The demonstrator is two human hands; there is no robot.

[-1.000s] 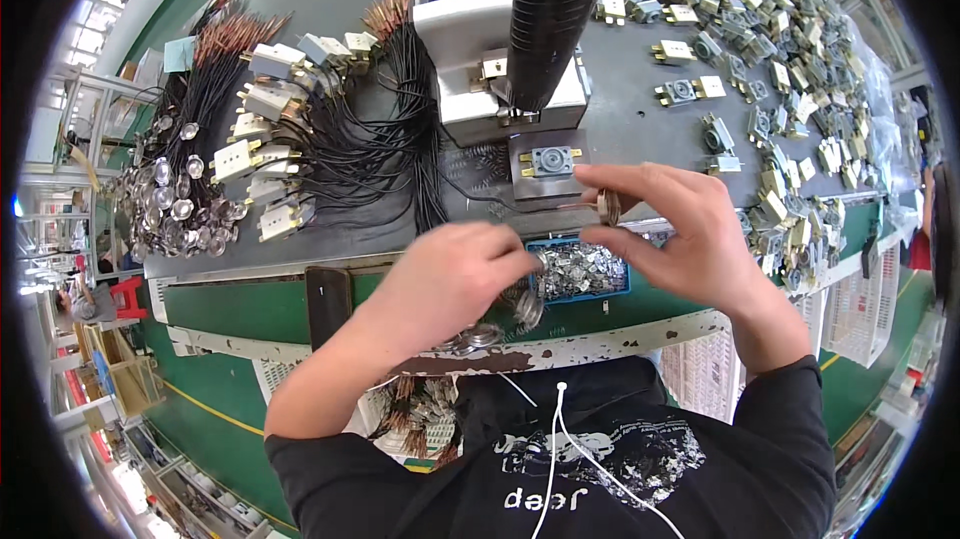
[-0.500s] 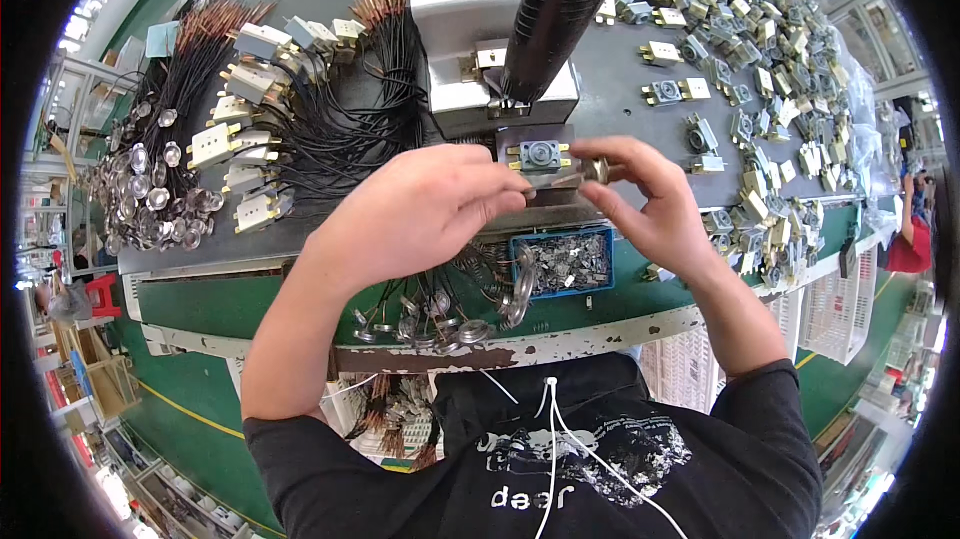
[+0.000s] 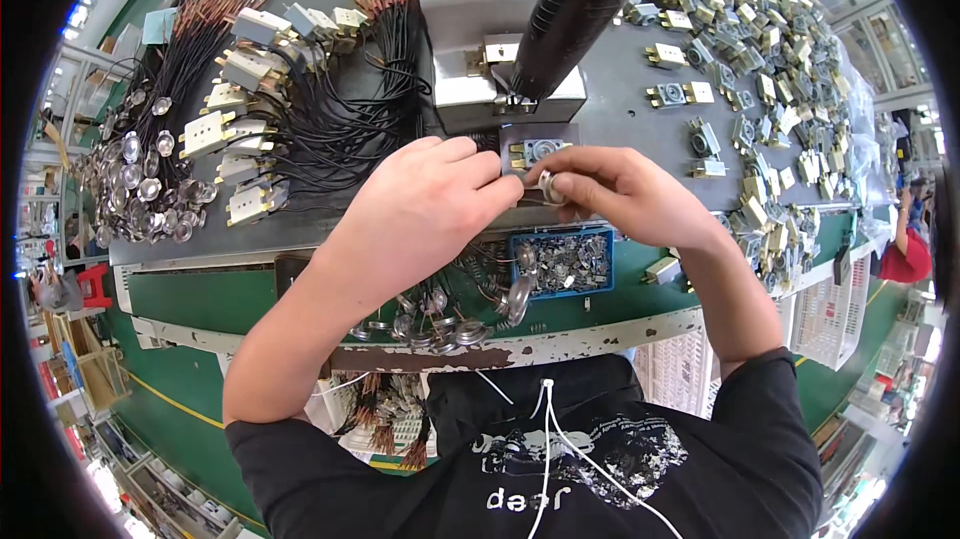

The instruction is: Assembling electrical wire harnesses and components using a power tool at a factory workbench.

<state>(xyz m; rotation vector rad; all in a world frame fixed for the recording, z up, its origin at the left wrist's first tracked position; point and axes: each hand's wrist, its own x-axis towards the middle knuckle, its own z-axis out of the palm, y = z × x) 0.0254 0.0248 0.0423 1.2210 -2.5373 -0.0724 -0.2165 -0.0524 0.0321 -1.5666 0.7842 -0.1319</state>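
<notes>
My left hand is closed in a pinch, its fingertips close against the things by my right hand. What they hold, if anything, is hidden. My right hand is closed on a small round metal part, gripped between thumb and fingers. Just beyond both hands, a grey block with a round centre and brass tabs sits at the foot of a white-topped bench press. Below the hands stands a blue tray of small metal pieces.
Bundled black wires with copper ends and cream connector blocks lie left. Many loose blocks cover the right side. A thick black column rises over the press. Round metal parts on wires lie near the front edge.
My right hand has moved left and its fingers have drawn in around the round metal part, bringing it up to my left fingertips. My left hand has shifted slightly.
</notes>
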